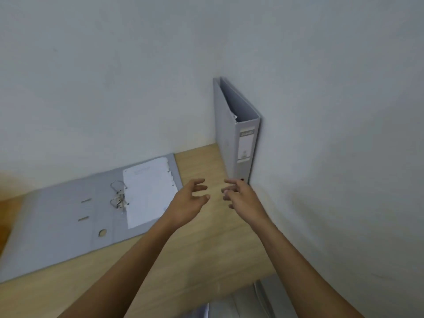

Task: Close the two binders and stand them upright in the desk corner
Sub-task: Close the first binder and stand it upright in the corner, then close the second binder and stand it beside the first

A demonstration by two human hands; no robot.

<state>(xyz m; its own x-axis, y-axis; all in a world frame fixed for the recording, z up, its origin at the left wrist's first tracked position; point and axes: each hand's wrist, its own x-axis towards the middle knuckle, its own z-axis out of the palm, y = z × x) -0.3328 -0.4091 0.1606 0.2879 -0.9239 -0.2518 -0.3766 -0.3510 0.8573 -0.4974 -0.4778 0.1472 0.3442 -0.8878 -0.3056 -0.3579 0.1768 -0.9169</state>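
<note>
While both spread and empty, right hand (243,196) beside upright binder (238,131), left hand (190,198) by open binder (91,210)

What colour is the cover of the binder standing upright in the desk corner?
Plain light grey, with a paler spine label; the upright binder shows best in the head view.

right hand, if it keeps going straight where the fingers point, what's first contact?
Most likely the upright binder in the corner: the right hand, open and empty, has its fingertips aimed up-left at the binder's lower spine. Depth is unclear; it could instead pass just left, over bare desk.
</note>
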